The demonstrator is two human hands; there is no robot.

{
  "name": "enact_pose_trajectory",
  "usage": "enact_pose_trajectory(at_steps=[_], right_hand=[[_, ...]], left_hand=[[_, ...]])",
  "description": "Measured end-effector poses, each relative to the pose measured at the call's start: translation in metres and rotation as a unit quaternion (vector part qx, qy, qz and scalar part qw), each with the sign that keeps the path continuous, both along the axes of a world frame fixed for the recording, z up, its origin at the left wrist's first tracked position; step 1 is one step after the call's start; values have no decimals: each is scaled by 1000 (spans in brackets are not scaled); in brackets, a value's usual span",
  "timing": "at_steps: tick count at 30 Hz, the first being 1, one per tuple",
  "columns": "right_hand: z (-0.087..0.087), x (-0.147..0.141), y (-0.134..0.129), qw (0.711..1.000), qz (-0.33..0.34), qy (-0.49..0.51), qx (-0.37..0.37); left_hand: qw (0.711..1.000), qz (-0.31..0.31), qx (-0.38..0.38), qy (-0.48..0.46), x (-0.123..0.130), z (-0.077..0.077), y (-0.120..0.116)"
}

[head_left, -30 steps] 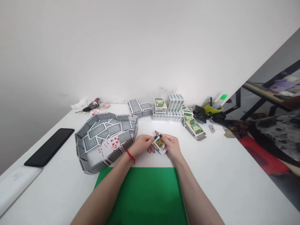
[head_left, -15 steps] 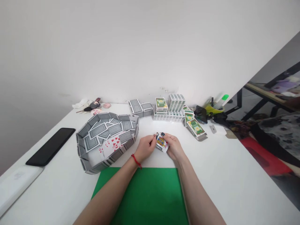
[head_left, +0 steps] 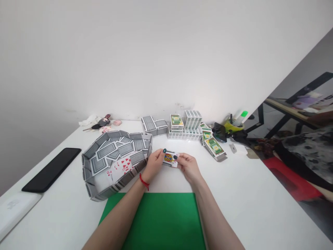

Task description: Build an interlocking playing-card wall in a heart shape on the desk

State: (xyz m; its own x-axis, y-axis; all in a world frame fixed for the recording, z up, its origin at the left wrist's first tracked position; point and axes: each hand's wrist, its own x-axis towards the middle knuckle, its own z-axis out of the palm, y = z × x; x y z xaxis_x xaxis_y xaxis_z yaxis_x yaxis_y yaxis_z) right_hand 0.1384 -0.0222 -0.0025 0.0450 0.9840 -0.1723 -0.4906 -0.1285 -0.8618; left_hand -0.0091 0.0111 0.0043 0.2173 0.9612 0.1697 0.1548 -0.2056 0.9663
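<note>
Between L hand (head_left: 154,164) and R hand (head_left: 189,168), a face card (head_left: 169,159) is gripped, pic side up; its L end is pinched by L thumb + fingers, its R end by R thumb + fingers. Whether more cards are stacked under it can't be told. Red cord (head_left: 144,182) is worn on L wrist. Card is held over white table (head_left: 239,208), past far edge of green mat (head_left: 161,222), which is crossed by both forearms. L of L hand, near it, a many-sided tray (head_left: 100,196) w/ card-back walls is set; loose cards (head_left: 106,150) are heaped inside, mostly backs up, some red-pip cards (head_left: 123,165) face up at near side. Beyond hands, near wall, card-back blocks (head_left: 149,124) and stacked card boxes (head_left: 192,119) are placed; flap-open box (head_left: 214,146) is laid to their R. Far L, black phone (head_left: 52,170) is laid flat.
</note>
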Motion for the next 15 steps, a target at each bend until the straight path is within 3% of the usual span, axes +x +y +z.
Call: enact_pose_trajectory(at_steps=[6, 15], right_hand=[[-4, -4, 2, 999, -30, -33, 10], [-11, -3, 4, 998, -37, -51, 8]], left_hand=[[989, 87, 60, 103, 1, -4, -4], [979, 93, 90, 156, 0, -2, -6]])
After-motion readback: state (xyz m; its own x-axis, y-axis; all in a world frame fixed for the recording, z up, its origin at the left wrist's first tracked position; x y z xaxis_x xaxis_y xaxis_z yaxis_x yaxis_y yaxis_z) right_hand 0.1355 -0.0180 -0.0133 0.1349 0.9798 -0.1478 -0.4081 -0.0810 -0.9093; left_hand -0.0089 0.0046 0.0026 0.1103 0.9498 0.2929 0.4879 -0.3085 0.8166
